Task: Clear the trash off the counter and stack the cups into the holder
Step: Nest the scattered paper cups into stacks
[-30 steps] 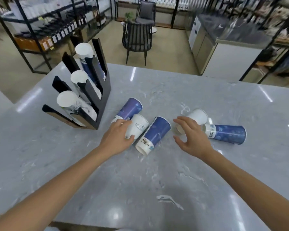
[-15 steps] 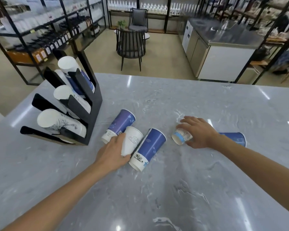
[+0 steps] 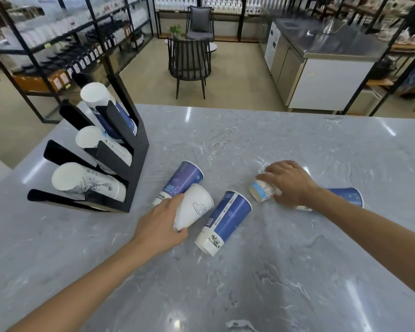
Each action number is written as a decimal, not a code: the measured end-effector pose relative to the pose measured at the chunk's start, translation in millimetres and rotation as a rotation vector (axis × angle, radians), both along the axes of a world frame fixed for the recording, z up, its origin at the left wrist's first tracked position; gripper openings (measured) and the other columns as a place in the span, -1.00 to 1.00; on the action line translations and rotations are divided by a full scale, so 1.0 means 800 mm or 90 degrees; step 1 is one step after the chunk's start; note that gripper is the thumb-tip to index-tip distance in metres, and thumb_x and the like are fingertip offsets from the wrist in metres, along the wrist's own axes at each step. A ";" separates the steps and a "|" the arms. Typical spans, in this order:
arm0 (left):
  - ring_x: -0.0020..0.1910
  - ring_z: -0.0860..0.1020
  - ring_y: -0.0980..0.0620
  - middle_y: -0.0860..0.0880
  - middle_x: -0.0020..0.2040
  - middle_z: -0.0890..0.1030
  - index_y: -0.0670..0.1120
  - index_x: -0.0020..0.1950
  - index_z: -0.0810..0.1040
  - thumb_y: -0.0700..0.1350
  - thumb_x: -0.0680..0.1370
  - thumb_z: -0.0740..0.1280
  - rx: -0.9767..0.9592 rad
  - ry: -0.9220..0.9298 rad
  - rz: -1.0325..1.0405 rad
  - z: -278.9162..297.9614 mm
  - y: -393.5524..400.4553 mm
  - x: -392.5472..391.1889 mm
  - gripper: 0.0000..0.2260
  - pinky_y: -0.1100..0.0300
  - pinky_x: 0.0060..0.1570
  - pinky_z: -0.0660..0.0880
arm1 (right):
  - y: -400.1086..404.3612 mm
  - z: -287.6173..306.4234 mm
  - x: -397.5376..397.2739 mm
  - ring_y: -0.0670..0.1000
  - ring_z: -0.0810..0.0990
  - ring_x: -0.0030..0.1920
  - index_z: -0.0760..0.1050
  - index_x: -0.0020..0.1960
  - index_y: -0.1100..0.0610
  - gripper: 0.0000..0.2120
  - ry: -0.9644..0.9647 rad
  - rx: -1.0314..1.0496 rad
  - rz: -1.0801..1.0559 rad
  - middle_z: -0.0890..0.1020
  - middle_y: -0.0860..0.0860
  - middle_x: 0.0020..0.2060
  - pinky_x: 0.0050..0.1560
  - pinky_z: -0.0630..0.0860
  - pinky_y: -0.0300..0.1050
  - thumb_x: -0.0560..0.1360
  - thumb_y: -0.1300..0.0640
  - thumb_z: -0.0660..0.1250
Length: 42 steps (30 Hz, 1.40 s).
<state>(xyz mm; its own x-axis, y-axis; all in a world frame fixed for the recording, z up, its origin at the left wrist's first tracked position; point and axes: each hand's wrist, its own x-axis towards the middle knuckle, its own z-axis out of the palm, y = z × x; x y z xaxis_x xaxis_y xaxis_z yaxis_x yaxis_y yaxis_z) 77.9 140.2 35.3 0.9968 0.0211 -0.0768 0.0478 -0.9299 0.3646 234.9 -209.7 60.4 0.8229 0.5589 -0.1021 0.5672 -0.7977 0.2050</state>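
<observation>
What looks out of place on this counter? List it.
Five paper cups lie tipped on their sides on the marble counter instead of in the black cup holder: three blue cups, a white cup under the left hand and a small cup under the right hand. No spill shows.

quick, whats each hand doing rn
Left hand: closed around the white cup lying on the counter.
Right hand: closed over the small white cup, fingers wrapped on top.
</observation>
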 end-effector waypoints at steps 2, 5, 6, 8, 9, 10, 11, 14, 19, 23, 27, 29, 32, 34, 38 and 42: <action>0.31 0.50 -0.06 0.07 0.42 0.44 0.12 0.56 0.19 0.12 0.42 0.40 -0.001 -0.021 -0.005 0.005 0.004 -0.004 -0.26 0.05 0.11 0.52 | 0.005 0.013 -0.006 0.10 0.43 0.44 0.36 0.51 -0.22 -0.28 -0.044 0.003 0.000 0.51 -0.01 0.37 0.51 0.19 0.14 0.38 -0.08 0.50; 0.33 0.50 -0.04 0.07 0.46 0.42 0.12 0.57 0.20 0.09 0.43 0.42 -0.006 -0.041 -0.009 0.015 0.010 -0.011 -0.25 0.07 0.10 0.51 | 0.019 0.039 -0.023 0.17 0.46 0.40 0.39 0.50 -0.20 -0.26 -0.095 0.028 -0.003 0.52 0.06 0.33 0.46 0.23 0.34 0.35 -0.09 0.53; 0.33 0.50 -0.03 0.08 0.45 0.42 0.13 0.57 0.20 0.08 0.43 0.42 -0.007 -0.051 -0.013 0.019 0.012 -0.014 -0.26 0.07 0.10 0.51 | 0.026 0.047 -0.030 0.18 0.46 0.38 0.39 0.50 -0.21 -0.26 -0.109 0.042 -0.003 0.52 0.06 0.33 0.43 0.24 0.39 0.35 -0.10 0.54; 0.31 0.51 -0.01 0.11 0.44 0.43 0.15 0.57 0.22 0.06 0.42 0.42 -0.002 -0.080 -0.030 0.030 0.014 -0.019 -0.26 0.09 0.09 0.50 | 0.043 0.062 -0.045 0.19 0.47 0.36 0.40 0.49 -0.21 -0.24 -0.135 0.085 0.012 0.51 0.07 0.31 0.37 0.31 0.41 0.33 -0.10 0.54; 0.29 0.51 0.00 0.12 0.43 0.44 0.15 0.56 0.23 0.05 0.42 0.41 0.006 -0.097 -0.040 0.035 0.015 -0.022 -0.27 0.09 0.09 0.49 | 0.053 0.068 -0.054 0.20 0.48 0.34 0.41 0.48 -0.20 -0.25 -0.144 0.113 0.027 0.52 0.08 0.29 0.33 0.35 0.38 0.32 -0.09 0.55; 0.28 0.51 0.00 0.13 0.42 0.44 0.15 0.56 0.24 0.04 0.42 0.42 0.012 -0.117 -0.050 0.041 0.016 -0.024 -0.28 0.09 0.10 0.49 | 0.063 0.074 -0.062 0.21 0.49 0.32 0.43 0.48 -0.19 -0.25 -0.151 0.137 0.045 0.52 0.08 0.28 0.30 0.39 0.34 0.32 -0.09 0.55; 0.28 0.52 0.00 0.13 0.42 0.45 0.14 0.56 0.25 0.03 0.42 0.42 0.015 -0.136 -0.058 0.046 0.016 -0.026 -0.28 0.08 0.10 0.49 | 0.073 0.078 -0.070 0.21 0.49 0.32 0.43 0.48 -0.18 -0.26 -0.157 0.155 0.063 0.53 0.08 0.28 0.27 0.42 0.30 0.33 -0.09 0.55; 0.26 0.54 0.00 0.13 0.42 0.47 0.11 0.54 0.31 0.00 0.40 0.44 0.017 -0.184 -0.084 0.058 0.014 -0.032 -0.28 0.08 0.09 0.50 | 0.098 0.083 -0.093 0.21 0.51 0.30 0.44 0.48 -0.14 -0.28 -0.160 0.185 0.110 0.54 0.10 0.28 0.24 0.47 0.25 0.35 -0.08 0.55; 0.18 0.61 -0.03 0.07 0.35 0.56 0.05 0.50 0.41 -0.04 0.34 0.49 0.040 -0.243 -0.131 0.066 0.015 -0.044 -0.29 0.09 -0.02 0.55 | 0.127 0.082 -0.120 0.18 0.49 0.34 0.37 0.53 -0.07 -0.24 -0.118 0.206 0.150 0.52 0.07 0.33 0.31 0.43 0.15 0.37 -0.04 0.50; 0.13 0.62 0.00 0.09 0.32 0.57 0.07 0.47 0.41 -0.04 0.32 0.49 0.047 -0.265 -0.131 0.068 0.018 -0.051 -0.29 0.15 -0.08 0.55 | 0.139 0.077 -0.134 0.15 0.46 0.37 0.26 0.59 -0.02 -0.19 -0.082 0.234 0.191 0.48 0.07 0.39 0.32 0.43 0.10 0.41 0.02 0.49; 0.17 0.60 0.01 0.10 0.37 0.54 0.07 0.48 0.40 -0.07 0.33 0.47 0.027 -0.263 -0.146 0.064 0.022 -0.057 -0.29 0.09 -0.02 0.59 | 0.144 0.067 -0.147 0.21 0.40 0.45 0.15 0.63 0.00 -0.13 -0.007 0.274 0.229 0.28 0.13 0.56 0.35 0.48 0.07 0.44 0.14 0.50; 0.19 0.59 0.02 0.12 0.38 0.53 0.07 0.48 0.39 -0.08 0.33 0.46 0.023 -0.258 -0.147 0.061 0.024 -0.059 -0.30 0.12 0.01 0.56 | 0.143 0.062 -0.149 0.20 0.33 0.51 0.07 0.64 -0.05 -0.11 0.022 0.273 0.241 0.13 0.11 0.63 0.28 0.53 0.02 0.46 0.15 0.49; 0.20 0.58 0.06 0.14 0.37 0.52 0.07 0.48 0.40 -0.11 0.33 0.45 0.013 -0.258 -0.148 0.057 0.029 -0.064 -0.30 0.18 0.04 0.50 | 0.136 0.059 -0.149 0.18 0.33 0.51 0.02 0.64 -0.11 -0.07 0.028 0.266 0.279 0.02 0.07 0.66 0.09 0.57 -0.06 0.46 0.11 0.50; 0.22 0.58 0.06 0.13 0.37 0.53 0.06 0.47 0.42 -0.14 0.32 0.44 -0.007 -0.260 -0.149 0.054 0.032 -0.068 -0.30 0.16 0.08 0.55 | 0.129 0.059 -0.149 0.17 0.36 0.49 0.00 0.64 -0.13 -0.03 0.008 0.258 0.295 0.00 0.06 0.67 0.13 0.57 -0.03 0.44 0.02 0.53; 0.23 0.57 0.08 0.13 0.38 0.52 0.07 0.47 0.42 -0.15 0.31 0.43 -0.016 -0.264 -0.141 0.048 0.042 -0.075 -0.30 0.24 0.10 0.51 | 0.118 0.056 -0.145 0.14 0.38 0.50 0.00 0.66 -0.12 -0.07 -0.014 0.265 0.277 0.08 0.05 0.67 0.29 0.53 0.02 0.48 -0.12 0.49; 0.26 0.54 0.10 0.16 0.39 0.50 0.10 0.48 0.40 -0.12 0.33 0.40 -0.024 -0.266 -0.143 0.044 0.048 -0.081 -0.30 0.23 0.08 0.54 | 0.121 0.051 -0.146 0.11 0.37 0.52 0.06 0.65 -0.04 -0.14 0.053 0.291 0.275 0.21 0.04 0.64 0.43 0.45 0.06 0.54 -0.13 0.47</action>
<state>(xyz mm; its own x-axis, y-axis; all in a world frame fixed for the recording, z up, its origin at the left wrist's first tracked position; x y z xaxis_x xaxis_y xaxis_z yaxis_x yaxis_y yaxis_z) 13.3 178.6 70.4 0.9220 -0.1941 0.3351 -0.3112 -0.8863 0.3430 117.8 -112.8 101.4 0.5129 0.8411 0.1716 0.8569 -0.4896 -0.1613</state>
